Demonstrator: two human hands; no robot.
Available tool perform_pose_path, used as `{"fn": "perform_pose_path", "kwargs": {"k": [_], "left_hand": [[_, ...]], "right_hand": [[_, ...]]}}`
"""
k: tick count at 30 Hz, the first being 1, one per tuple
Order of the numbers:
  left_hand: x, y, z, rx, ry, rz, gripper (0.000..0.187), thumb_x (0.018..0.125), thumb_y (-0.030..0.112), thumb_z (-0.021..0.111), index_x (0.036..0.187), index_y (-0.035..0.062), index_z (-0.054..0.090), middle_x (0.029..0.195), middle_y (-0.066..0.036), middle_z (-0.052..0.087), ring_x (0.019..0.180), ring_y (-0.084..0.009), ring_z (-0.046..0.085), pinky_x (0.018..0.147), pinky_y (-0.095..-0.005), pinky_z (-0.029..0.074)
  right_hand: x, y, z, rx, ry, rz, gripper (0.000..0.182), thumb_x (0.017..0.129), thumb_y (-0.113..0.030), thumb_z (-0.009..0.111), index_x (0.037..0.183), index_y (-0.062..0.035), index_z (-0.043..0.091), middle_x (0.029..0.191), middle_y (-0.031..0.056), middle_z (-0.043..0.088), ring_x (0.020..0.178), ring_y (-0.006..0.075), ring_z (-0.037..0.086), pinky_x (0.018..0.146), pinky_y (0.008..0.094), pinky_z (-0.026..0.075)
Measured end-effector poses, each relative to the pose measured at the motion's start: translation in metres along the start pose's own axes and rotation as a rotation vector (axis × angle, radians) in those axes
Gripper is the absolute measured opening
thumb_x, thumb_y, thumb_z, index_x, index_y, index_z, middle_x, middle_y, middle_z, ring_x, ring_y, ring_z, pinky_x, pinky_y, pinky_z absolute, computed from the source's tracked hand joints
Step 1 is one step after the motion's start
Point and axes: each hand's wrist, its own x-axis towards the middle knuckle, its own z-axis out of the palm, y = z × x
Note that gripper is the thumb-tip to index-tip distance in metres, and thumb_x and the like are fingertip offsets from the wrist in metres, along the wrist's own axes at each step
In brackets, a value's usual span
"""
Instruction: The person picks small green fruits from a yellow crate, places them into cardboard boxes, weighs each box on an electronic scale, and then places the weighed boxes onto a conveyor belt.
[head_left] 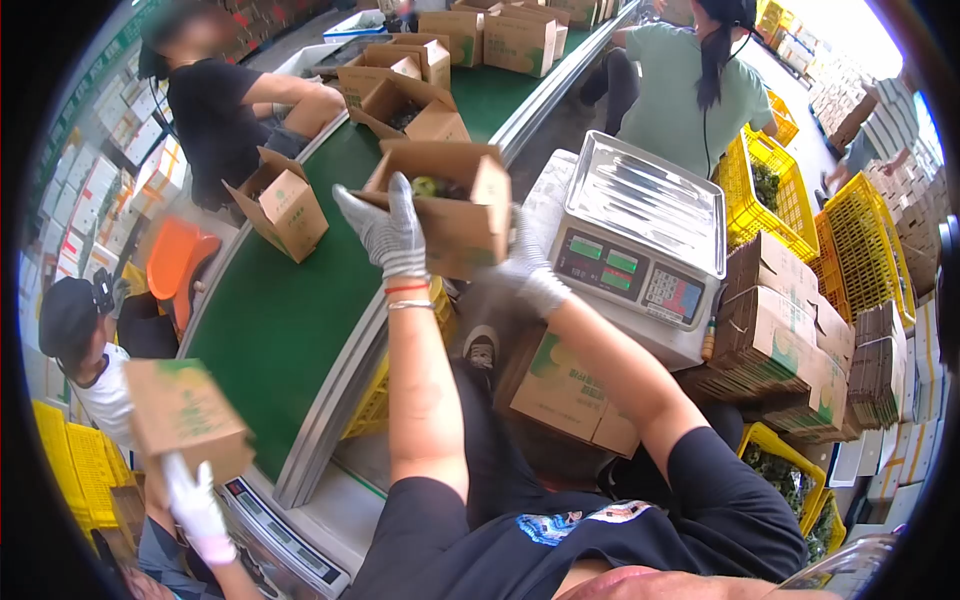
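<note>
An open cardboard box (455, 235) is held up over the near edge of the green conveyor belt (300, 320), with something green and dark inside. My left hand (390, 230), in a striped grey glove, grips its left side, the thumb and fingers on the wall. On the right side of the same box is my right hand (530, 265), also gloved and slightly blurred. Just right of that hand stands a scale (640, 230) with a bare metal tray and lit green displays.
Other open boxes (405, 110) stand on the belt. A co-worker's gloved hand (195, 500) holds a box (185, 415) at lower left. Flattened cartons (780, 340) and yellow crates (765, 195) are at right. More people sit beyond the belt and scale.
</note>
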Motion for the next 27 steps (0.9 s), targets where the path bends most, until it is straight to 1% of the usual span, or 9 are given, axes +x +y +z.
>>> {"fn": "perform_pose_path", "kwargs": {"k": [2,4,7,13,17,21,23,24,27], "left_hand": [[-0.013,-0.008,0.003,-0.022,-0.043,0.115,0.117,0.071,0.054,0.070,0.140,-0.0108,0.002,0.144,-0.033,0.006,0.137,-0.0395,0.010,0.112,-0.0414,0.016],[-0.003,-0.014,-0.008,0.365,-0.242,-0.036,0.122,0.063,0.049,0.077,0.141,-0.0081,0.002,0.143,-0.032,0.010,0.136,-0.0417,0.013,0.111,-0.0428,0.020],[0.013,-0.048,0.008,0.362,0.075,-0.152,0.105,0.063,0.033,0.080,0.140,-0.0012,0.018,0.130,-0.028,0.043,0.119,-0.0409,0.045,0.102,-0.0420,0.037],[0.030,-0.091,0.029,0.421,-0.051,-0.275,0.099,0.063,0.027,0.082,0.136,-0.0019,0.023,0.120,-0.032,0.047,0.112,-0.0414,0.050,0.095,-0.0446,0.045],[0.007,-0.025,0.020,0.670,-0.075,-0.429,0.101,0.069,0.035,0.072,0.138,-0.0055,0.010,0.129,-0.028,0.034,0.108,-0.0433,0.050,0.091,-0.0472,0.046],[-0.082,-0.011,0.044,0.397,0.140,0.181,0.081,0.073,0.024,0.062,0.135,-0.0106,0.022,0.133,-0.031,0.031,0.123,-0.0440,0.035,0.107,-0.0451,0.028],[-0.152,-0.041,0.069,0.393,-0.331,0.164,0.081,0.073,0.025,0.060,0.138,-0.0076,0.022,0.138,-0.030,0.032,0.131,-0.0413,0.028,0.109,-0.0440,0.025],[-0.189,-0.033,0.063,0.397,-0.745,-0.140,0.087,0.073,0.032,0.059,0.142,-0.0028,0.018,0.140,-0.033,0.027,0.132,-0.0418,0.027,0.109,-0.0420,0.025],[-0.294,-0.121,0.062,0.852,-1.080,-0.413,0.047,0.066,0.030,0.066,0.100,-0.0019,0.064,0.110,-0.025,0.060,0.109,-0.0365,0.055,0.092,-0.0387,0.044]], "right_hand": [[0.022,0.029,0.020,-0.358,0.370,-0.118,0.094,0.037,-0.023,0.086,0.115,-0.0010,0.039,0.109,0.0149,0.050,0.102,0.0271,0.052,0.095,0.0357,0.042],[0.088,0.086,0.064,-0.102,0.397,-0.047,0.085,0.062,-0.023,0.076,0.130,0.0002,0.032,0.126,0.0204,0.044,0.114,0.0297,0.048,0.099,0.0364,0.039],[0.092,0.037,0.078,-0.841,0.292,0.133,0.069,0.084,-0.021,0.055,0.141,-0.0023,0.020,0.140,0.0259,0.032,0.124,0.0399,0.040,0.102,0.0400,0.036],[-0.085,0.032,0.033,-0.912,0.058,-0.077,0.054,0.074,-0.025,0.065,0.122,-0.0085,0.048,0.121,0.0171,0.050,0.116,0.0363,0.045,0.098,0.0405,0.039],[-0.255,0.049,-0.046,-1.385,0.362,0.770,0.070,0.072,-0.044,0.066,0.130,-0.0113,0.044,0.141,0.0216,0.032,0.130,0.0423,0.027,0.106,0.0530,0.024],[-0.339,0.054,-0.080,-1.262,0.737,0.968,0.089,0.066,-0.049,0.071,0.138,-0.0129,0.032,0.144,0.0233,0.021,0.132,0.0420,0.020,0.106,0.0518,0.023],[-0.346,0.047,-0.087,-1.157,0.825,1.024,0.095,0.064,-0.050,0.072,0.140,-0.0143,0.028,0.143,0.0236,0.021,0.132,0.0412,0.020,0.106,0.0505,0.024],[-0.342,0.045,-0.088,-1.103,0.850,1.053,0.097,0.062,-0.049,0.074,0.140,-0.0148,0.027,0.143,0.0237,0.021,0.132,0.0414,0.021,0.105,0.0505,0.026],[-0.343,0.030,-0.094,-1.093,0.778,1.081,0.098,0.061,-0.048,0.076,0.139,-0.0148,0.027,0.143,0.0228,0.023,0.131,0.0415,0.024,0.103,0.0491,0.030]]}}
